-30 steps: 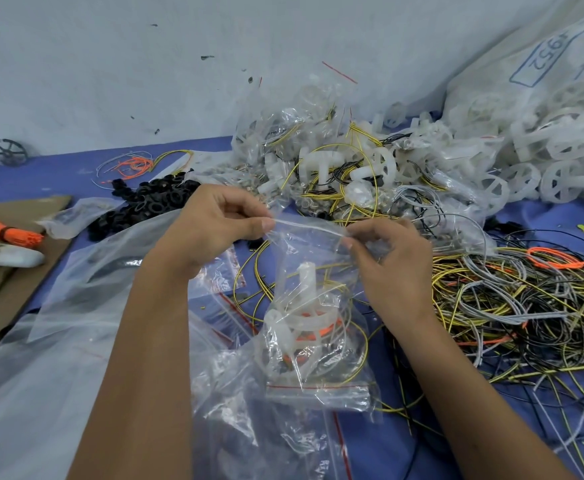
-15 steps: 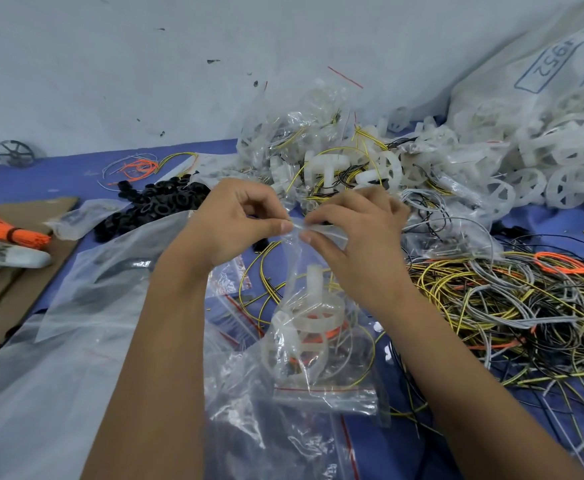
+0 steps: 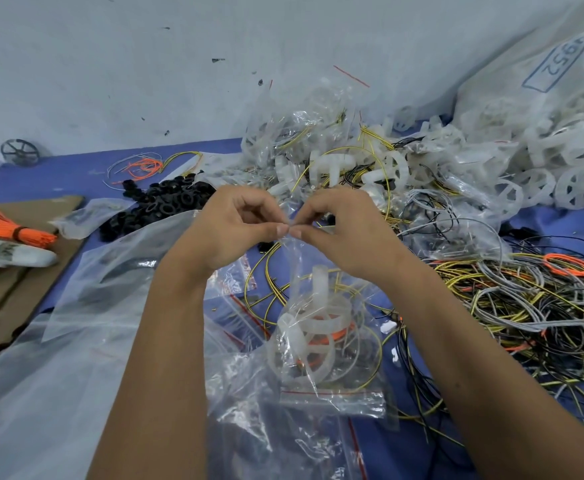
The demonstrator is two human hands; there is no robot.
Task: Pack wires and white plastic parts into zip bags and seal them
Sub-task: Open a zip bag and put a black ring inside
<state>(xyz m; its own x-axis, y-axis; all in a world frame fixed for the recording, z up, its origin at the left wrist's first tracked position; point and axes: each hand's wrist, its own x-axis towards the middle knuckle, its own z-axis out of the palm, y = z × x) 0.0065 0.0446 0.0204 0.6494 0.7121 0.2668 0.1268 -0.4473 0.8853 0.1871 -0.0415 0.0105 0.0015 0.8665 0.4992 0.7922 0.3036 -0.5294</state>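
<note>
Nearest the bench's front edge: spare zip bags (image 3: 276,441), loose and overlapping, within reach for refills. Above them: one filled zip bag (image 3: 321,337) holding a white plastic part (image 3: 313,327) with orange and yellow wires, hanging upright so the contents settle away from the mouth. Left hand (image 3: 228,230) and right hand (image 3: 346,233): each grip closed, pinching the bag's top strip, fingertips meeting, apparently pressing the seal shut. Right side: loose wire tangle (image 3: 526,306). Far edge: packed bags (image 3: 318,140), white wheel parts (image 3: 540,168), black rings (image 3: 158,206).
</note>
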